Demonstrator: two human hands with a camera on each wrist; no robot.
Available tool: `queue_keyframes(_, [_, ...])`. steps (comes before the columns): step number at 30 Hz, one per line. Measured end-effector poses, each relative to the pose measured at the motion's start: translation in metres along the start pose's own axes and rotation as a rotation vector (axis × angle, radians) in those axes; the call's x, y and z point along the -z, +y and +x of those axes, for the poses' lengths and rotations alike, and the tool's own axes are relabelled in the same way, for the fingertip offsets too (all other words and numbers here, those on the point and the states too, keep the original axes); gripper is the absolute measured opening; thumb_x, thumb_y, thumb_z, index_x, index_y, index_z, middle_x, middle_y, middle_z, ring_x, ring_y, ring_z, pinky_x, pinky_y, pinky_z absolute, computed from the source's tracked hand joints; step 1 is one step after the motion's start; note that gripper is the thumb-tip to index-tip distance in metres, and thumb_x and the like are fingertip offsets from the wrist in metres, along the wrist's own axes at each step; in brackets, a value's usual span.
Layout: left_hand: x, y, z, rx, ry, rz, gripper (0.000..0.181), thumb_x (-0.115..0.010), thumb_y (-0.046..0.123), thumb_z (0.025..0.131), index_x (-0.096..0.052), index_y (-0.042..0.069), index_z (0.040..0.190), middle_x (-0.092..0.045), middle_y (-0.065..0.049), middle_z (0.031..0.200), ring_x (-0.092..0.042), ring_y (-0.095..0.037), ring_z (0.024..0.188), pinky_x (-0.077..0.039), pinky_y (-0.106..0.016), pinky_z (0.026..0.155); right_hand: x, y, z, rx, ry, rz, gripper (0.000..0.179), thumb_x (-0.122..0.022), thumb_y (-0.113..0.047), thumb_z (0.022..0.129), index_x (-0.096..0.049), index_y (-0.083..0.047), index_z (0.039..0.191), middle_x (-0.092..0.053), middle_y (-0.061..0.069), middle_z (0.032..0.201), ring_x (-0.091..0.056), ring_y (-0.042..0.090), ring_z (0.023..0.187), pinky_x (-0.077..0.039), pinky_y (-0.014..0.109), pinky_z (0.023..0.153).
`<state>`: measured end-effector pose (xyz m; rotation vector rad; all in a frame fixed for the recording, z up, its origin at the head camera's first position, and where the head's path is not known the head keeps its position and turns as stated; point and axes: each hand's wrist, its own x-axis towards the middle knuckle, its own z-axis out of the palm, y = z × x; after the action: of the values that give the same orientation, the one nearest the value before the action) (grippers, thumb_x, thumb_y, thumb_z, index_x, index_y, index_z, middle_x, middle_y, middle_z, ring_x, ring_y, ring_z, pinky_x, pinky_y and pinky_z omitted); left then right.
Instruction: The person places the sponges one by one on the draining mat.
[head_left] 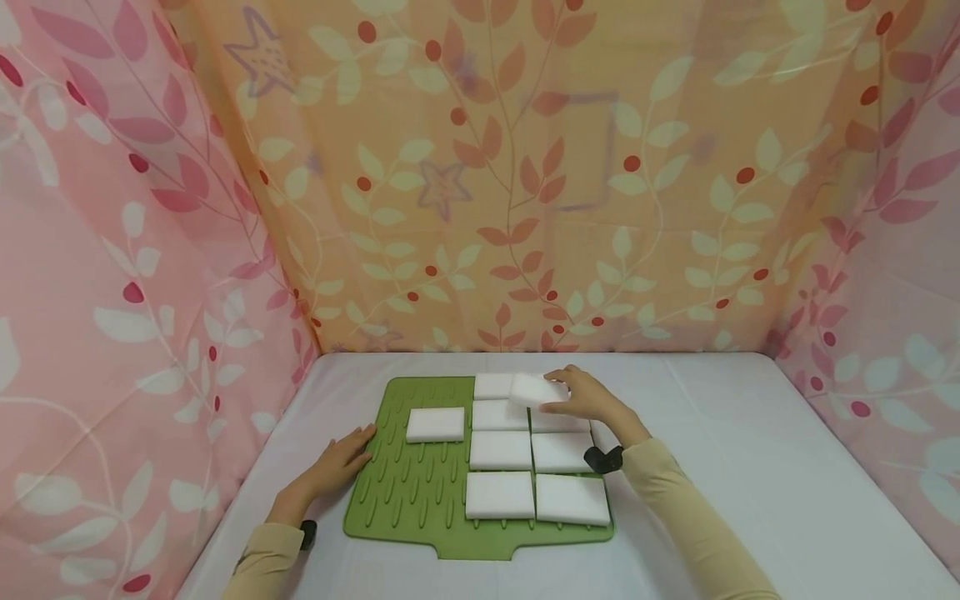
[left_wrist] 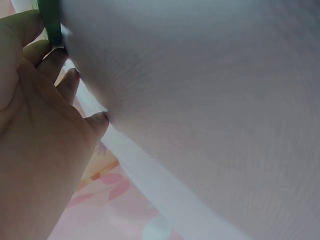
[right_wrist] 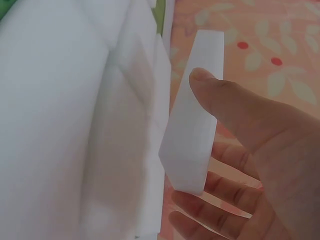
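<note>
My right hand (head_left: 588, 396) pinches a white sponge (head_left: 538, 389) between thumb and fingers, above the far end of a green ridged mat (head_left: 405, 492). In the right wrist view the thumb presses one face of that sponge (right_wrist: 195, 115), which is held on edge beside other white blocks. Several more white sponges (head_left: 500, 450) lie in two columns on the mat's right half. One separate sponge (head_left: 435, 425) lies on the left half. My left hand (head_left: 337, 462) rests at the mat's left edge, its fingertips touching it. In the left wrist view, those fingers (left_wrist: 67, 85) meet the white cloth.
The mat lies on a white-covered table (head_left: 712, 467). A short tab (head_left: 475, 550) sticks out at the mat's near side. Leaf-patterned curtains (head_left: 525, 167) enclose the table at the back and both sides. A black band is on each wrist.
</note>
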<state>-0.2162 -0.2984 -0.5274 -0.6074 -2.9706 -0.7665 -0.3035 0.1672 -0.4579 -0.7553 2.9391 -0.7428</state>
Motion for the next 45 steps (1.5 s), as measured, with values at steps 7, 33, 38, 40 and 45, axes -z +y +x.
queue_keyframes(7, [0.001, 0.000, 0.001, 0.032, -0.023, -0.024, 0.052, -0.048, 0.017, 0.097, -0.032, -0.002, 0.142, -0.034, -0.022, 0.144, -0.027, -0.043, 0.134, -0.010, -0.070, 0.102, -0.007, -0.017, 0.003, 0.015, -0.002, 0.018, 0.067, -0.075, -0.042, 0.075, -0.055, -0.007, 0.129, -0.054, 0.014, 0.116, -0.055, 0.027, 0.101, -0.045, 0.046, 0.090])
queue_keyframes(33, [-0.001, -0.001, 0.001, 0.035, -0.028, -0.025, 0.052, -0.048, 0.018, 0.097, -0.031, -0.002, 0.142, -0.033, -0.023, 0.145, -0.027, -0.044, 0.134, -0.010, -0.071, 0.101, -0.033, -0.062, 0.008, 0.087, -0.016, -0.034, 0.065, -0.074, -0.050, 0.073, -0.058, -0.016, 0.126, -0.055, 0.007, 0.117, -0.056, 0.025, 0.105, -0.049, 0.046, 0.081])
queue_keyframes(38, [-0.002, -0.001, 0.001, 0.022, -0.028, -0.031, 0.052, -0.048, 0.017, 0.097, -0.032, -0.002, 0.142, -0.033, -0.023, 0.145, -0.027, -0.043, 0.134, -0.010, -0.071, 0.101, -0.039, -0.069, 0.010, 0.105, -0.023, -0.037, 0.065, -0.073, -0.050, 0.073, -0.058, -0.017, 0.126, -0.055, 0.005, 0.116, -0.056, 0.024, 0.105, -0.049, 0.045, 0.080])
queue_keyframes(40, [-0.001, -0.001, 0.001, 0.024, -0.027, -0.035, 0.052, -0.049, 0.016, 0.096, -0.032, -0.003, 0.142, -0.034, -0.023, 0.145, -0.027, -0.043, 0.134, -0.010, -0.071, 0.101, -0.042, -0.072, 0.011, 0.111, -0.023, -0.048, 0.065, -0.073, -0.051, 0.073, -0.058, -0.018, 0.126, -0.055, 0.004, 0.115, -0.056, 0.023, 0.105, -0.050, 0.044, 0.079])
queue_keyframes(45, [0.000, 0.000, 0.001, 0.031, -0.027, -0.037, 0.052, -0.049, 0.016, 0.096, -0.032, -0.002, 0.142, -0.034, -0.023, 0.145, -0.027, -0.043, 0.134, -0.009, -0.071, 0.101, -0.050, -0.079, 0.013, 0.118, -0.011, -0.068, 0.066, -0.071, -0.056, 0.072, -0.059, -0.020, 0.126, -0.056, 0.001, 0.115, -0.057, 0.021, 0.103, -0.050, 0.041, 0.077])
